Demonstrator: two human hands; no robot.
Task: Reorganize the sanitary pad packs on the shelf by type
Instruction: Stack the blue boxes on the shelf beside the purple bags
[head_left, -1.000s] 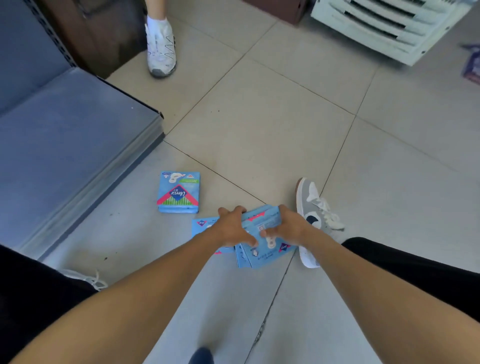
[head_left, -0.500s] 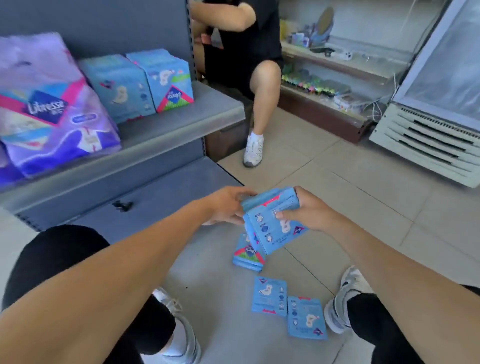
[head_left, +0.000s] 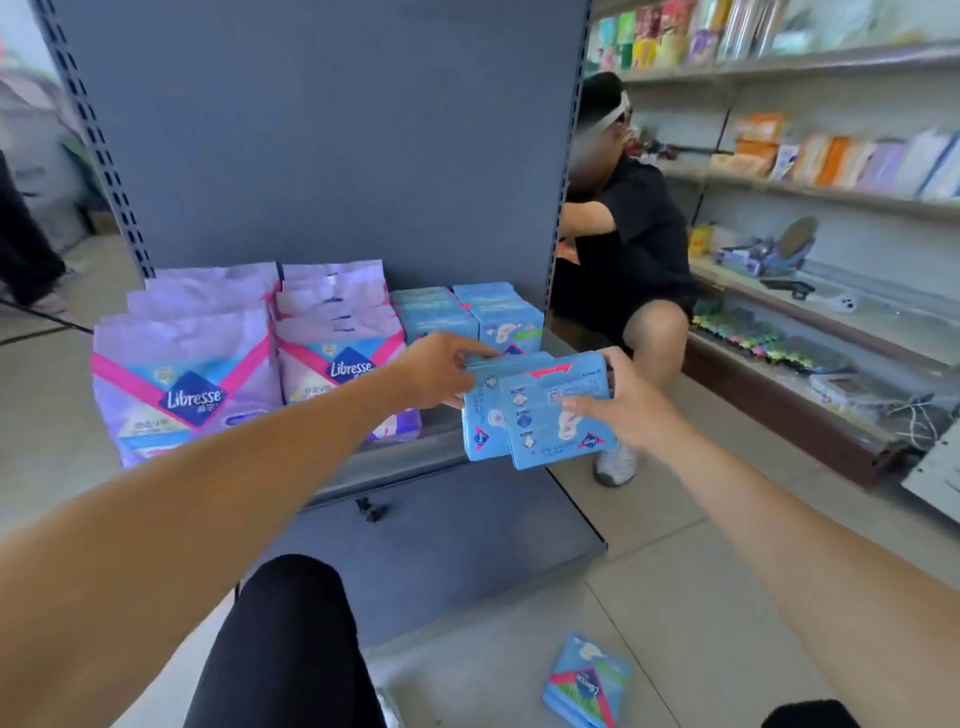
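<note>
Up off the floor (head_left: 701, 597): both hands (head_left: 621, 410) now hold 2 blue packs (head_left: 540, 415) at the shelf (head_left: 415, 457), ready for sorting.

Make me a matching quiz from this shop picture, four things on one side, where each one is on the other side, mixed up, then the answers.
Things
1. purple Libresse bags
2. blue packs with the red band
3. blue pack with the green stripe
4. blue boxes

Places
A. lying on the floor tiles
B. left part of the grey shelf
C. held up between the left hand and the right hand
D. right part of the grey shelf, against the back panel

Pairs: 1-B, 2-C, 3-A, 4-D
</note>
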